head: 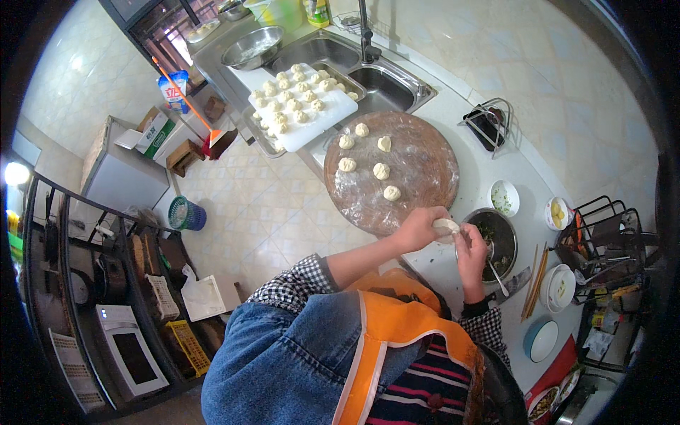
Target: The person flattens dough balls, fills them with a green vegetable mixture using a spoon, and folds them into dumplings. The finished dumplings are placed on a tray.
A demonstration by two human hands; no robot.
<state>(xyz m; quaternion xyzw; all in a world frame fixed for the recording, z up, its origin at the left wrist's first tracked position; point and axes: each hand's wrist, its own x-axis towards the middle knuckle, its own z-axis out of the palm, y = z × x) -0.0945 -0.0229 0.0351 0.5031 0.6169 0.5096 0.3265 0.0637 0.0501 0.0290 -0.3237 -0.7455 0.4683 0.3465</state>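
Between my two hands is a piece of pale dough [446, 227], like a bun being pleated, held at the near edge of the round floured wooden board [419, 149]. My left hand [422, 228] cups it from the left. The fingertips of my right hand [470, 252] pinch its right edge, and its underside is hidden by my fingers. Several pleated buns, one of them a bun [381, 171] near the middle, sit spaced out on the board. Right beside my right hand stands a steel bowl [510, 234] of dark green filling with a spoon [498, 276] in it.
A white board [337, 109] with rows of buns rests across metal trays by the double sink [390, 87]. A steel basin [252, 48] stands behind. Along the right are a small white bowl [503, 198], chopsticks [536, 284], a cleaver [518, 281] and a wire rack [611, 234].
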